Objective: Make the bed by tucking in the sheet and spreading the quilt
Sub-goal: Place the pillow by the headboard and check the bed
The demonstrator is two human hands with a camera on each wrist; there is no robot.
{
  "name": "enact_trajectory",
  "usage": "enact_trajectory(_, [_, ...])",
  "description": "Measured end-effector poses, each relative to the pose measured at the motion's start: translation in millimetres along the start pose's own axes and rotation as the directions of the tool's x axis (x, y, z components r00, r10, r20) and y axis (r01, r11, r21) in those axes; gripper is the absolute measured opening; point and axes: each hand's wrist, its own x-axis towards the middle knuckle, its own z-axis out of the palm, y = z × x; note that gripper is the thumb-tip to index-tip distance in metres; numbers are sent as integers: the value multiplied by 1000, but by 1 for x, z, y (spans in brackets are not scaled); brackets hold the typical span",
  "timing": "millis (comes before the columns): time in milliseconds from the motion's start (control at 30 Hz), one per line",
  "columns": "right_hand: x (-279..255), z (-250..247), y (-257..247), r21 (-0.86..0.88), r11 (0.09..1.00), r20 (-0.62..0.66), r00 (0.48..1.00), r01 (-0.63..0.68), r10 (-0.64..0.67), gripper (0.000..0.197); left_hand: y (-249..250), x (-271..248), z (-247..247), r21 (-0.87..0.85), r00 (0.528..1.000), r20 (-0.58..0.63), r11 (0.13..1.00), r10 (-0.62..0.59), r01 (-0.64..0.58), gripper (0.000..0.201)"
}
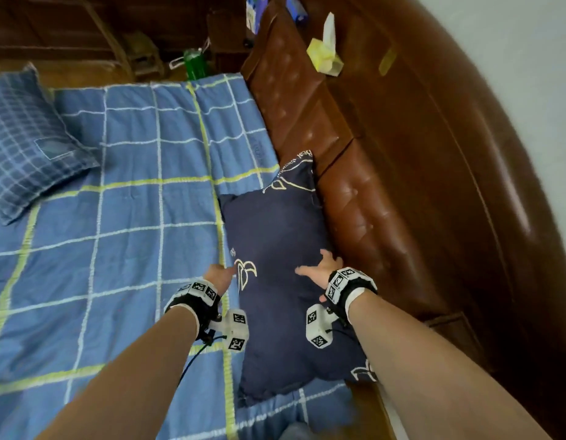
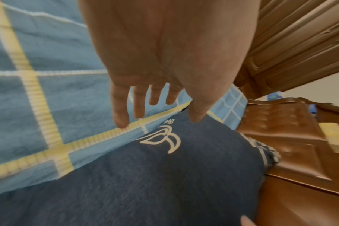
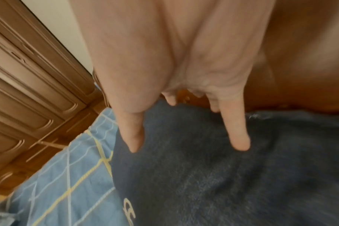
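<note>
Head view: your two hands sit over the navy pillow (image 1: 284, 281), which lies against the brown headboard (image 1: 354, 198) on top of the blue checked quilt (image 1: 126, 217). The pillow's long axis runs away from you, parallel to the headboard.

Left hand (image 1: 220, 276): fingers straight and spread, holding nothing. It sits at the pillow's left edge; the left wrist view shows the fingertips (image 2: 122, 122) over the quilt's yellow stripe and the thumb over the navy fabric. Touching or just above — cannot tell through the blur.

Right hand (image 1: 321, 268): fingers splayed wide, holding nothing, palm down on or just over the pillow's right half, near the headboard. The right wrist view shows the fingers (image 3: 240, 137) over navy cloth.

Quilt: already spread flat under and to the left of your left hand, only light creases. Sheet not visible under it.

Checked pillow (image 1: 30, 144): well to the left of your left hand, at the far quilt edge.

Judgement: this looks like placing or patting the pillow, a late step. The pillow lies directly under and ahead of both hands, so each hand covers its own half; the right is nearer the headboard gap.
</note>
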Motion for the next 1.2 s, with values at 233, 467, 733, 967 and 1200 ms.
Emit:
enact_trajectory(233, [126,55,-5,-62,998,39,999,22,-20,138,-62,88,76,-250,946,82,912,-314,324,112])
enact_trajectory(467, [192,77,-28,-208,972,203,977,114,-71,121,-15,101,100,-329,953,181,898,-243,292,75])
enact_trajectory(733, [132,40,-38,-206,978,133,991,35,-8,121,-4,68,70,-231,980,169,963,-102,140,74])
enact_trajectory(967, [-51,79,-113,-155,956,203,955,250,-217,116,-46,-39,-92,-59,980,-118,984,163,-171,94])
enact_trajectory(1200, [-337,274,-248,-22,774,382,721,633,-578,100,-238,-190,-357,84,912,-373,985,171,-150,61])
